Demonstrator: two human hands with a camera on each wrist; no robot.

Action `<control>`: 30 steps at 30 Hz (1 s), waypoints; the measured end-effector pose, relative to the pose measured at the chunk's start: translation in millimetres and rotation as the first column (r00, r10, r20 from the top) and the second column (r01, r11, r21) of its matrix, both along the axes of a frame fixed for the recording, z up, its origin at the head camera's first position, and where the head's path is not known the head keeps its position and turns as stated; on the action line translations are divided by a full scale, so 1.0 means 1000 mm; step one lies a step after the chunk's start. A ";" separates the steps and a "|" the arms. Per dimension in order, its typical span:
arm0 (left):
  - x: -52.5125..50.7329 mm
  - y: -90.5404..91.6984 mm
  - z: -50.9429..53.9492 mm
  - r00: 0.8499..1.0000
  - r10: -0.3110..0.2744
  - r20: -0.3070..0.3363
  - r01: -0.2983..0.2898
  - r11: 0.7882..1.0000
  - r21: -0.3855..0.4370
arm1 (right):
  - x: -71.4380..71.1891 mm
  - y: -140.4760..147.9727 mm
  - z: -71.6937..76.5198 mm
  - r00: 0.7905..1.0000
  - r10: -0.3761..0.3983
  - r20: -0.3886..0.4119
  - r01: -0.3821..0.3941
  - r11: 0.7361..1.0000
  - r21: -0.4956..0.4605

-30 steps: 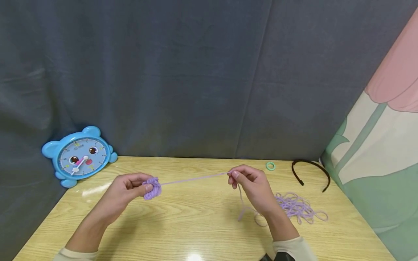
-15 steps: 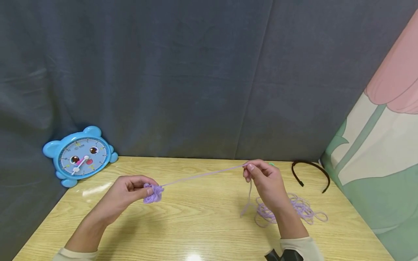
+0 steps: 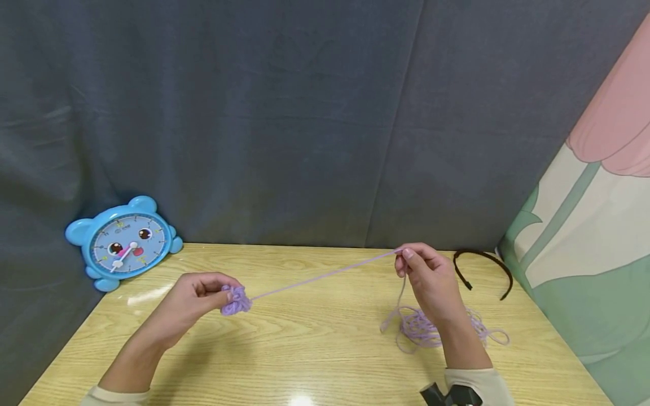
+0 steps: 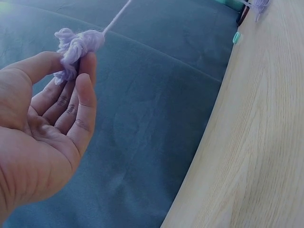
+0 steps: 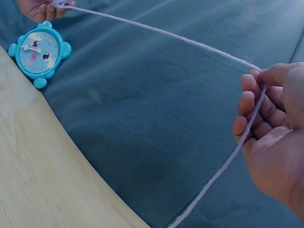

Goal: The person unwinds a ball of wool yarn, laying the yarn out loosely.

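Note:
Between thumb and fingers, my left hand [image 3: 190, 301] pinches a small bundle of lilac yarn [image 3: 236, 301], its loops bunched together. From that bundle a single yarn strand [image 3: 325, 276] runs up to the right, stretched nearly straight. My right hand [image 3: 431, 279] pinches the strand between thumb and forefinger, higher and farther right. Below the pinch, the yarn tail [image 5: 213, 178] hangs past the palm in the right wrist view. A loose lilac yarn pile [image 3: 418, 328] lies on the table, partly behind my right forearm. The left wrist view shows the bundle [image 4: 78, 47] at the fingertips.
A blue bear-shaped clock [image 3: 129, 245] leans at the table's back left. A black headband [image 3: 487, 255] lies at the back right, near a green ring [image 4: 236, 37]. A dark curtain [image 3: 284, 124] stands behind the wooden table [image 3: 299, 361].
My right hand has moved right and slightly up, lengthening the strand between the hands. The left hand stays nearly in place, with the bundle turned a little. The green ring is now hidden in the head view.

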State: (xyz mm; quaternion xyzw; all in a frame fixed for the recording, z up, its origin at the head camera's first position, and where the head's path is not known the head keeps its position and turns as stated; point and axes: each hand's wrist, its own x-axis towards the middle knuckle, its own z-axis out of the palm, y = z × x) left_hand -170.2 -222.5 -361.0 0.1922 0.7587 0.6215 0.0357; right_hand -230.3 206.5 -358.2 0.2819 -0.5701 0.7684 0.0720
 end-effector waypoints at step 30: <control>-0.002 -0.005 -0.001 1.000 0.001 0.000 -0.001 1.000 -0.013 | 0.000 0.048 0.013 0.998 -0.051 -0.032 0.038 0.946 -0.322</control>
